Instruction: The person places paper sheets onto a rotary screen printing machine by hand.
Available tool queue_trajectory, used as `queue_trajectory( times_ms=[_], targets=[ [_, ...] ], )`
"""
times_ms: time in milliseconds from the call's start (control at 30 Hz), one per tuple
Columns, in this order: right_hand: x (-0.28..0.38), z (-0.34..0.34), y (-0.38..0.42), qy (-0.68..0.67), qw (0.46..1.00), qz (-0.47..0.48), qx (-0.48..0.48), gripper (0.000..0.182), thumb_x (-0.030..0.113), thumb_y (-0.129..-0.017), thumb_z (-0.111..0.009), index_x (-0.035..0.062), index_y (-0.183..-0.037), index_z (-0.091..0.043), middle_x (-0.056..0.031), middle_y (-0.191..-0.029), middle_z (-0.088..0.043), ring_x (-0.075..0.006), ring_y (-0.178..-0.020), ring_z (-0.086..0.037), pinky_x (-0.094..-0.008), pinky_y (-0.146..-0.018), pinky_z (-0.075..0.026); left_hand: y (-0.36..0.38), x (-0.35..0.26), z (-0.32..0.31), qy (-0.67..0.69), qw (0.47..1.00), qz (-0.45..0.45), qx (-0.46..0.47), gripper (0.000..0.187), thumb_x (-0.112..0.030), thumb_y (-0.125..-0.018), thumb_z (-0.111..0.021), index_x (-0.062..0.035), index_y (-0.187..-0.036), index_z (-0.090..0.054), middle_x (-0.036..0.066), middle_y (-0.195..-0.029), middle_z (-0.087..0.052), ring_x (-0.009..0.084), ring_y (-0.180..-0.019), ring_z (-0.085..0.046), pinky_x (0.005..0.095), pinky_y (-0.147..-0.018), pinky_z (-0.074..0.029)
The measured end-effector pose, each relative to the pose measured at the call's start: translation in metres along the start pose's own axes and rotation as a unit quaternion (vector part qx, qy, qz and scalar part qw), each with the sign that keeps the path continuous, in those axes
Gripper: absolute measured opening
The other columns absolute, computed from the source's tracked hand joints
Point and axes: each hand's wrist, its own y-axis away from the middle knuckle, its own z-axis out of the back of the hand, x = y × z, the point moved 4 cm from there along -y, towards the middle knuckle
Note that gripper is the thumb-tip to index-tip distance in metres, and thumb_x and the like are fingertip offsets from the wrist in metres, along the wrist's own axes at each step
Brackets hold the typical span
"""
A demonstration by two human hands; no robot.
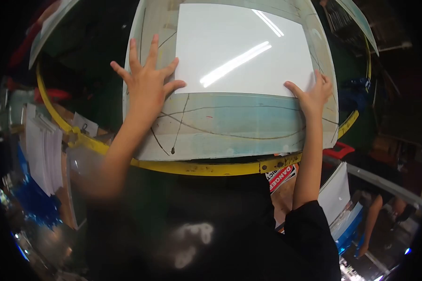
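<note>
A glossy white sheet point(244, 61) lies on a pale, worn board point(248, 119) marked with dark curved lines. My left hand point(147, 84) is open at the sheet's left edge, its fingers spread over the board and its thumb tip at the lower left corner. At the lower right corner is my right hand point(316, 96), also open, with the thumb at the sheet's bottom edge and the fingers along its right side. Light streaks reflect off the sheet's surface.
A yellow curved rail point(197, 167) runs around and below the board. Stacked white sheets point(44, 150) stand at the left near blue material point(35, 201). A danger label point(282, 178) shows below the rail. Another person's arm point(371, 222) is at lower right.
</note>
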Motion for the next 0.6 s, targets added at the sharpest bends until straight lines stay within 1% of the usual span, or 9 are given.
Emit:
queue_trajectory(
  times_ms=[100, 133, 233, 300, 333, 433, 500, 567, 600],
  targets=[
    [0.003, -0.001, -0.001, 0.043, 0.997, 0.034, 0.057, 0.084, 0.058, -0.059, -0.077, 0.0032, -0.119, -0.056, -0.0160, -0.128, -0.046, -0.0322, -0.120, -0.040, -0.0463, -0.100, -0.025, -0.001, -0.004, 0.005, -0.022, 0.999, 0.016, 0.037, 0.044, -0.049, -0.072, -0.065, -0.0299, -0.112, -0.066, 0.006, -0.149, -0.025, 0.0394, -0.139, -0.004, 0.0770, -0.095, -0.001],
    [0.005, 0.000, -0.004, -0.005, 0.994, 0.032, 0.103, 0.075, 0.057, -0.063, -0.073, 0.0085, -0.118, -0.058, -0.0134, -0.127, -0.049, -0.0281, -0.118, -0.044, -0.0467, -0.100, -0.022, -0.001, -0.006, 0.008, -0.028, 0.998, 0.020, 0.047, 0.045, -0.048, -0.071, -0.066, -0.0294, -0.112, -0.066, 0.006, -0.149, -0.025, 0.0393, -0.139, -0.004, 0.0768, -0.096, -0.001],
    [0.009, 0.013, -0.010, 0.028, 0.984, 0.074, 0.160, 0.069, 0.053, -0.070, -0.070, 0.0089, -0.122, -0.056, -0.0145, -0.128, -0.050, -0.0269, -0.118, -0.046, -0.0482, -0.104, -0.019, -0.003, -0.014, 0.015, -0.051, 0.996, 0.028, 0.067, 0.046, -0.044, -0.071, -0.069, -0.0281, -0.113, -0.065, 0.007, -0.149, -0.025, 0.0393, -0.139, -0.004, 0.0762, -0.096, -0.001],
    [-0.007, 0.011, -0.017, -0.085, 0.973, 0.063, 0.207, 0.065, 0.047, -0.075, -0.067, 0.0086, -0.125, -0.054, -0.0153, -0.132, -0.048, -0.0291, -0.121, -0.045, -0.0478, -0.107, -0.017, -0.002, -0.019, 0.017, -0.072, 0.994, 0.030, 0.074, 0.047, -0.042, -0.070, -0.070, -0.0276, -0.115, -0.064, 0.008, -0.149, -0.025, 0.0393, -0.139, -0.005, 0.0759, -0.097, -0.001],
    [-0.015, 0.013, -0.016, -0.142, 0.961, 0.059, 0.229, 0.062, 0.044, -0.078, -0.066, 0.0084, -0.127, -0.053, -0.0157, -0.134, -0.046, -0.0302, -0.122, -0.044, -0.0476, -0.108, -0.016, -0.001, -0.022, 0.018, -0.080, 0.994, 0.032, 0.064, 0.045, -0.034, -0.071, -0.073, -0.0265, -0.115, -0.064, 0.009, -0.149, -0.024, 0.0390, -0.138, -0.008, 0.0767, -0.096, -0.001],
    [-0.046, 0.054, 0.016, -0.238, 0.959, 0.119, 0.097, 0.061, 0.036, -0.080, -0.065, 0.0086, -0.131, -0.048, -0.0165, -0.139, -0.041, -0.0325, -0.128, -0.038, -0.0457, -0.110, -0.017, 0.019, -0.049, 0.044, 0.038, 0.998, 0.012, -0.050, 0.043, -0.023, -0.073, -0.073, -0.0196, -0.115, -0.064, 0.013, -0.147, -0.026, 0.0402, -0.137, -0.012, 0.0732, -0.099, 0.001],
    [-0.069, 0.099, 0.055, -0.107, 0.978, 0.176, 0.016, 0.066, 0.034, -0.075, -0.069, 0.0101, -0.133, -0.047, -0.0167, -0.140, -0.039, -0.0333, -0.131, -0.033, -0.0435, -0.109, -0.022, 0.047, -0.066, 0.067, 0.194, 0.974, -0.044, -0.113, 0.045, -0.015, -0.071, -0.074, -0.0190, -0.114, -0.064, 0.014, -0.144, -0.033, 0.0419, -0.134, -0.019, 0.0657, -0.105, -0.009],
    [-0.099, 0.140, 0.105, -0.026, 0.991, 0.132, 0.016, 0.080, 0.034, -0.062, -0.075, 0.0164, -0.135, -0.046, -0.0147, -0.142, -0.035, -0.0365, -0.133, -0.027, -0.0485, -0.109, -0.021, 0.086, -0.087, 0.084, 0.300, 0.944, -0.071, -0.119, 0.043, -0.012, -0.069, -0.075, -0.0185, -0.111, -0.066, 0.013, -0.137, -0.044, 0.0411, -0.129, -0.028, 0.0550, -0.107, -0.021],
    [-0.117, 0.156, 0.132, -0.003, 0.994, 0.098, 0.049, 0.088, 0.034, -0.056, -0.078, 0.0197, -0.136, -0.044, -0.0149, -0.145, -0.029, -0.0387, -0.135, -0.022, -0.0507, -0.109, -0.019, 0.105, -0.098, 0.089, 0.308, 0.937, -0.111, -0.124, 0.040, -0.010, -0.068, -0.074, -0.0179, -0.107, -0.067, 0.012, -0.130, -0.050, 0.0384, -0.124, -0.036, 0.0514, -0.105, -0.026]
  ],
)
